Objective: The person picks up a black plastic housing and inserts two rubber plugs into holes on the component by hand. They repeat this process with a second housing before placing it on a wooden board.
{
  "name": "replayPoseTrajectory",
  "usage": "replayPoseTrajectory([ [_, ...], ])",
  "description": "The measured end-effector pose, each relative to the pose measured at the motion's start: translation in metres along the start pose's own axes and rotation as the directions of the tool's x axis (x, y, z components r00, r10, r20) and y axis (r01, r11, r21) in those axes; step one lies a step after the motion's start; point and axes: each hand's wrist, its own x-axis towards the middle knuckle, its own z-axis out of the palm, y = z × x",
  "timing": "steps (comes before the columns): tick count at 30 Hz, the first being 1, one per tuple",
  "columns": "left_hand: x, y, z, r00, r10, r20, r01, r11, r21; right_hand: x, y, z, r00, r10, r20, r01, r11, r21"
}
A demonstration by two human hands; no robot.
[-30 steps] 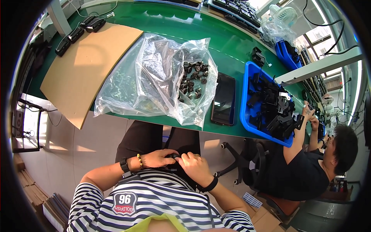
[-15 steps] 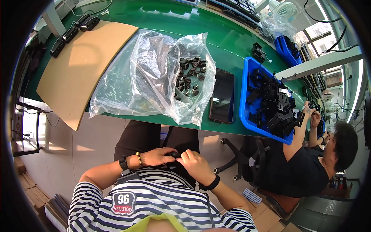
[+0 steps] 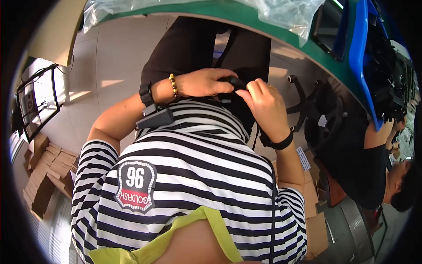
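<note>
Two hands on one small black part [image 3: 238, 82], held over the lap, in front of the waist, clear of the table. Left hand [image 3: 204, 82]: thumb and fingers closed around one end. Right hand [image 3: 266, 102]: thumb and index pinching near the other end, remaining fingers curled together. Part mostly covered by fingers, can't make out its shape from here. Green table [image 3: 211, 9] edge runs beyond the knees; clear plastic bag [image 3: 285, 12] lies at that edge, dark flat phone-like device [image 3: 329, 27] just right of it, then blue bin [image 3: 359, 55] full of black pieces [image 3: 389, 79]. Cardboard sheet [image 3: 55, 33] juts past the table on the left, black metal frame [image 3: 57, 103] below it, flattened cartons [image 3: 48, 169] stacked on the floor nearby. Black chair [image 3: 327, 103] and a co-worker in a black top [image 3: 367, 165] take up the right side, well apart from the hands
</note>
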Motion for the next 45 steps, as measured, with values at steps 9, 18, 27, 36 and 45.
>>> replayPoseTrajectory([
  [9, -0.005, -0.007, 0.010, 0.999, -0.026, -0.027, 0.026, 1.000, -0.012, -0.001, 0.000, 0.005, 0.986, -0.074, -0.152, 0.101, 0.978, 0.185],
  [18, -0.006, -0.002, 0.008, 1.000, -0.021, -0.020, 0.021, 1.000, 0.015, -0.002, -0.005, 0.002, 0.990, -0.003, -0.144, 0.031, 0.981, 0.193],
  [27, -0.007, -0.009, 0.005, 1.000, -0.003, -0.021, 0.004, 0.999, 0.034, 0.004, -0.007, 0.005, 0.979, -0.060, -0.193, 0.113, 0.954, 0.276],
  [36, -0.005, -0.012, 0.004, 1.000, 0.000, -0.025, 0.001, 0.999, 0.041, 0.001, -0.011, -0.001, 0.979, -0.074, -0.189, 0.126, 0.953, 0.276],
  [45, -0.006, -0.013, 0.004, 1.000, -0.009, -0.019, 0.010, 0.999, 0.045, 0.001, -0.012, -0.003, 0.983, -0.023, -0.185, 0.071, 0.963, 0.259],
])
